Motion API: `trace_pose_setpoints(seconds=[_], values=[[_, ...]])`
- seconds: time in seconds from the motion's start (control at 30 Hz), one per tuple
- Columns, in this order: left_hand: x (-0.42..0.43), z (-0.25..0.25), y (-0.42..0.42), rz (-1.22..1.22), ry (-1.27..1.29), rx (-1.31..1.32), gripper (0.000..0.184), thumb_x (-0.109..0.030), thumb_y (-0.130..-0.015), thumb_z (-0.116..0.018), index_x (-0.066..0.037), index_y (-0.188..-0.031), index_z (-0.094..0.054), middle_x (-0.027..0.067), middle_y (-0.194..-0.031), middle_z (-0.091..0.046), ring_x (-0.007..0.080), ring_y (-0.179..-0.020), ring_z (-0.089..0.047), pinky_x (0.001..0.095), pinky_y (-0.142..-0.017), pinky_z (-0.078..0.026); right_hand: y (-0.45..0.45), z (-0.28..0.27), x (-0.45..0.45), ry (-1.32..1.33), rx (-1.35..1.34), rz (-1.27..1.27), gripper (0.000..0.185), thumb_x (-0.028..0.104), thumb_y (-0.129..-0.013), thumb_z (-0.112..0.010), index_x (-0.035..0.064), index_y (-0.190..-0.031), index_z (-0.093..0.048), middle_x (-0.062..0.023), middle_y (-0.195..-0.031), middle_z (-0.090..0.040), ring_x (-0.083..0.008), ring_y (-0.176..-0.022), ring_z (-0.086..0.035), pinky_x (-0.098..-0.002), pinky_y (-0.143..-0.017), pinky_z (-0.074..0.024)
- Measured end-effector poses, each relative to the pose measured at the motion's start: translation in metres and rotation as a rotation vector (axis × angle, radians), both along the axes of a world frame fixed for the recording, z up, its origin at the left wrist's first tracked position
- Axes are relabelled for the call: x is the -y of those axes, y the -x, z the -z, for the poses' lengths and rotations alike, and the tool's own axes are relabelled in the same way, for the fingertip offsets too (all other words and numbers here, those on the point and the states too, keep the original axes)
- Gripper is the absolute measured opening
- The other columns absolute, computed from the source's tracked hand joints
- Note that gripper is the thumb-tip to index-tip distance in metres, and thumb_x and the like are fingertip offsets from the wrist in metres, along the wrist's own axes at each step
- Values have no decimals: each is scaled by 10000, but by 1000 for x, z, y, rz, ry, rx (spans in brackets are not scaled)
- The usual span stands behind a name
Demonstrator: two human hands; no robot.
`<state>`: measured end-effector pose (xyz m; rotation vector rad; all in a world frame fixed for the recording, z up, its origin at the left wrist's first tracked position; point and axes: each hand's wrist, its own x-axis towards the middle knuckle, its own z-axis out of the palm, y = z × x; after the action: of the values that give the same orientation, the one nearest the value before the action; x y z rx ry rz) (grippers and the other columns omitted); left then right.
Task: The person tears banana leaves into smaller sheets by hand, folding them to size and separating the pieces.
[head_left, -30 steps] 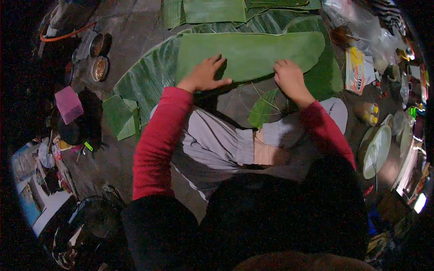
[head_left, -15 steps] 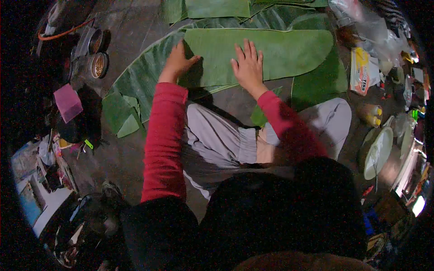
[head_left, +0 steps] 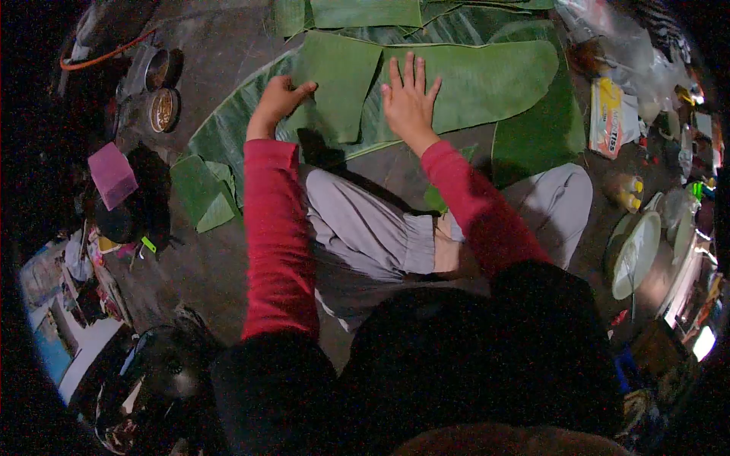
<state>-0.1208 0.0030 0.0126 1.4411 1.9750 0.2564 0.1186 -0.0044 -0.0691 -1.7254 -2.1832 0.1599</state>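
A torn banana leaf piece (head_left: 338,87) lies left of a longer banana leaf piece (head_left: 490,80), with a slanting gap between them. My left hand (head_left: 278,104) is closed at the left edge of the torn piece, thumb on top and fingers curled. Flat on the left end of the longer piece rests my right hand (head_left: 411,97), fingers spread. Both pieces lie over a large darker banana leaf (head_left: 228,137) on the floor. Smaller leaf scraps (head_left: 199,190) sit at its lower left.
More cut leaf pieces (head_left: 365,13) lie at the top. Small dishes (head_left: 163,110) and a pink box (head_left: 112,175) are on the left. A yellow and white packet (head_left: 606,118), small bottles (head_left: 628,190) and a pale basin (head_left: 637,254) stand at the right.
The leaf strip under my hands has split across. My left hand has moved left and slightly down with the left part, opening a gap; my right hand stays nearly in place.
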Motion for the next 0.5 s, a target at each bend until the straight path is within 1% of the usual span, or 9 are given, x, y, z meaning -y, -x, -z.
trace_pose_setpoints(seconds=[0.07,0.17,0.23,0.27,0.33,0.37,0.43,0.47,0.5], values=[[0,6,7,19,-36,-86,535,-448,-695,-698,66,-779,-578,100,-654,-568,157,-585,-511,327,-527,-415,1,1,1,-1,-8,0,530,328,-877,-394,134,-1357,-284,-124,-1443,-152,-310,-1327,-133,-617,-983,-109],[0,7,15,-13,-129,15,537,-443,-702,-694,74,-802,-594,109,-673,-587,166,-594,-528,325,-552,-424,-1,2,0,-18,1,0,534,332,-870,-405,145,-1356,-288,-118,-1442,-160,-302,-1326,-143,-613,-985,-110],[-2,-7,17,-13,-15,46,558,-468,-716,-676,56,-885,-587,141,-828,-632,220,-733,-587,355,-659,-457,-3,2,0,-2,14,-54,549,335,-865,-414,150,-1363,-275,-115,-1447,-146,-292,-1329,-142,-613,-990,-93],[-4,-8,19,-15,-18,46,558,-468,-716,-676,56,-885,-587,141,-828,-632,220,-733,-587,355,-659,-457,-4,0,0,-5,14,-56,549,335,-865,-414,150,-1363,-275,-115,-1447,-146,-292,-1329,-142,-613,-990,-93],[-9,-9,21,91,-39,114,436,-386,-777,-627,45,-841,-614,157,-734,-622,248,-649,-571,366,-608,-442,-6,-3,0,-97,22,-79,501,340,-839,-463,112,-1280,-391,-140,-1361,-315,-305,-1260,-275,-586,-967,-174],[-15,-4,25,91,-44,110,436,-386,-777,-627,45,-841,-614,157,-734,-622,248,-649,-571,366,-608,-442,-9,-8,-5,-102,19,-80,501,340,-839,-463,112,-1280,-391,-140,-1361,-315,-305,-1260,-275,-586,-967,-174],[-23,18,32,339,-69,-139,317,-312,-803,-590,2,-836,-620,186,-762,-618,311,-700,-588,397,-641,-448,-14,-21,-18,70,-31,-133,423,293,-799,-523,105,-1175,-480,-118,-1229,-440,-290,-1155,-380,-523,-912,-270],[-21,25,33,337,-68,-139,317,-312,-803,-590,2,-836,-620,186,-762,-618,311,-700,-588,397,-641,-448,-12,-20,-27,70,-31,-136,423,293,-799,-523,105,-1175,-480,-118,-1229,-440,-290,-1155,-380,-523,-912,-270],[-20,29,33,365,-94,-112,294,-294,-801,-585,-3,-831,-614,199,-759,-607,332,-725,-590,408,-654,-447,-10,-17,-40,-97,-95,-131,383,269,-784,-541,103,-1127,-506,-109,-1170,-467,-282,-1107,-405,-495,-882,-294]])
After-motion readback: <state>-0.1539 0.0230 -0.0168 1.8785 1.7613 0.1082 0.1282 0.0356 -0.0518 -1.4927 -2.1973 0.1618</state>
